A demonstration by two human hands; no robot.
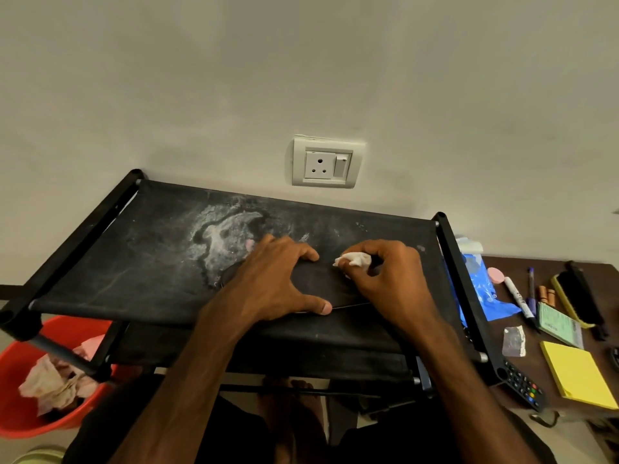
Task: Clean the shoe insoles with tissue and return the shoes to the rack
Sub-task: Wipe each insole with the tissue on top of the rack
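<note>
I read this as mid-wipe. The insole (pixel 321 286) lies flat on the top shelf of the rack (pixel 134 256), dark on dark fabric, so I can only pick out its outline by the thin near edge running under the two hands. Its long axis runs roughly left to right across the shelf, parallel to the shelf's front bar.

The left hand (pixel 281 283) is spread over the left part of the insole, thumb at the near edge and fingers toward the far edge. I take it to be pressing down as an anchor rather than gripping. The right hand (pixel 385 279) is closed on a crumpled white tissue (pixel 353 260), pinched between thumb and fingertips, and sits at the insole's right end with the wad touching or just above the surface; I cannot tell which.

So the unwiped run lies to the left of the tissue, toward the anchoring hand. The stroke that suits is along the long axis, and the right hand is the one placed to make it. My worry is the insole sliding on the slack fabric if the left hand lifts.

I cannot make out the shoes themselves. A red tub (pixel 20 363) with used tissues stands below the rack's left end — handy for the wad.
</note>
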